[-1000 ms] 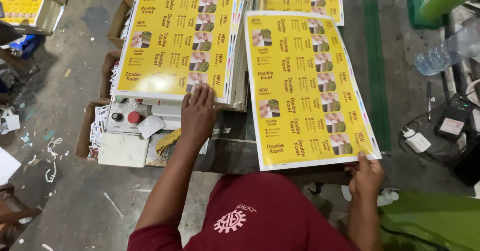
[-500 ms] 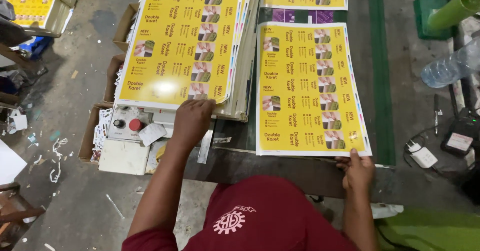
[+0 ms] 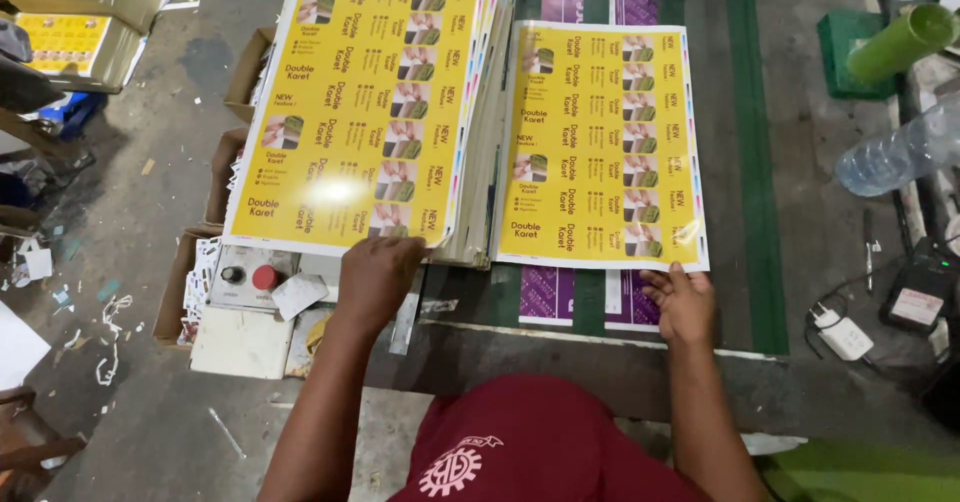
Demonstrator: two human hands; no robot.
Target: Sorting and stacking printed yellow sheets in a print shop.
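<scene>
Left hand lies flat, fingers together, on the near corner of the tall stack of yellow sheets. Right hand rests with fingers spread on the near edge of 1 loose yellow sheet, holding nothing tight. Both sheets run long, away from the person, side by side on the surface.

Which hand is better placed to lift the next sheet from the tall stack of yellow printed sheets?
Probably the left hand: its fingers already touch the near corner of the tall stack of yellow printed sheets. The right hand rests at the separate single yellow printed sheet.
</scene>
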